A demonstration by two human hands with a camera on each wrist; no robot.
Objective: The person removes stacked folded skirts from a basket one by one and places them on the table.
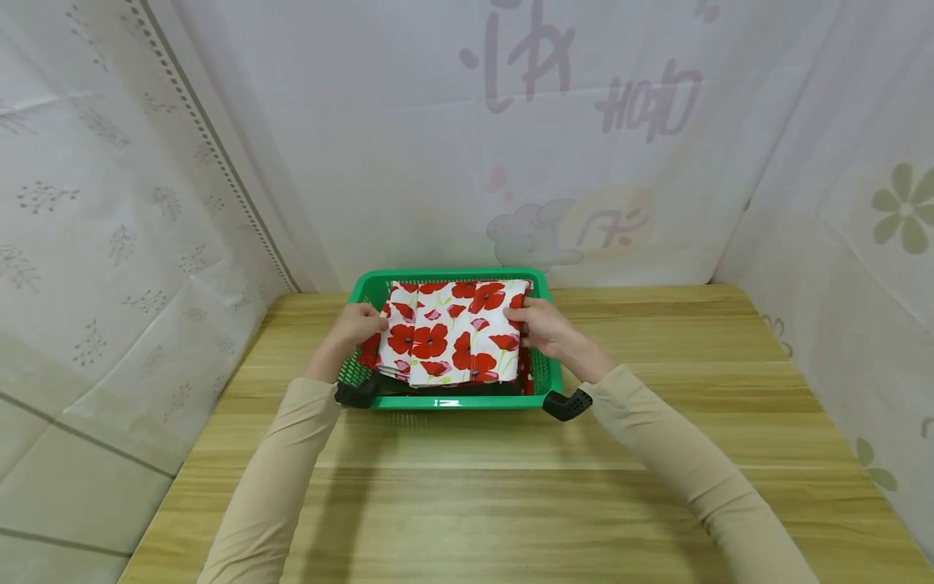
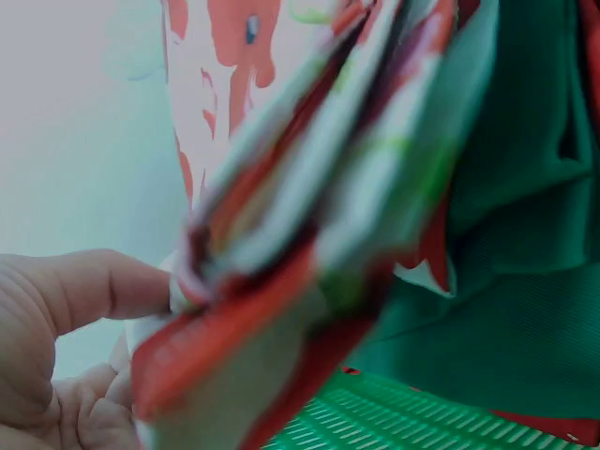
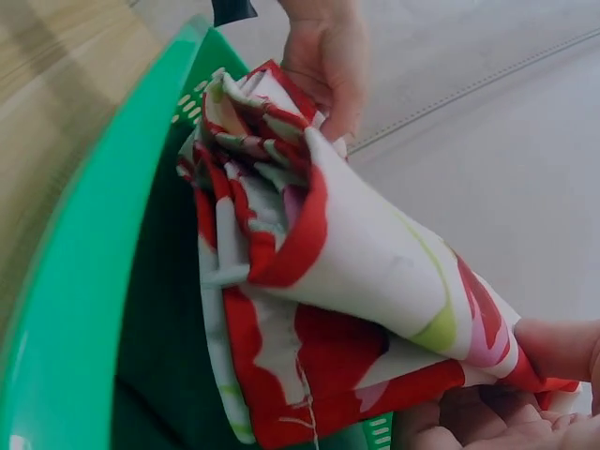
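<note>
A folded white cloth with red poppies (image 1: 445,337) lies over the green plastic basket (image 1: 467,401). My left hand (image 1: 359,324) pinches the cloth's left edge between thumb and fingers; the left wrist view shows the thumb (image 2: 112,286) against the stacked folds. At the right edge my right hand (image 1: 547,326) grips the cloth, thumb on top and fingers beneath, as the right wrist view shows. Several layers of the folded cloth (image 3: 375,253) show at its near side. Under it in the basket is dark green fabric (image 2: 525,281), along with some red fabric.
The basket stands at the back of a wooden table (image 1: 467,503), close to a white printed curtain (image 1: 409,162). More curtain hangs at left and right. Black wrist-camera mounts (image 1: 567,404) sit near the basket's front corners.
</note>
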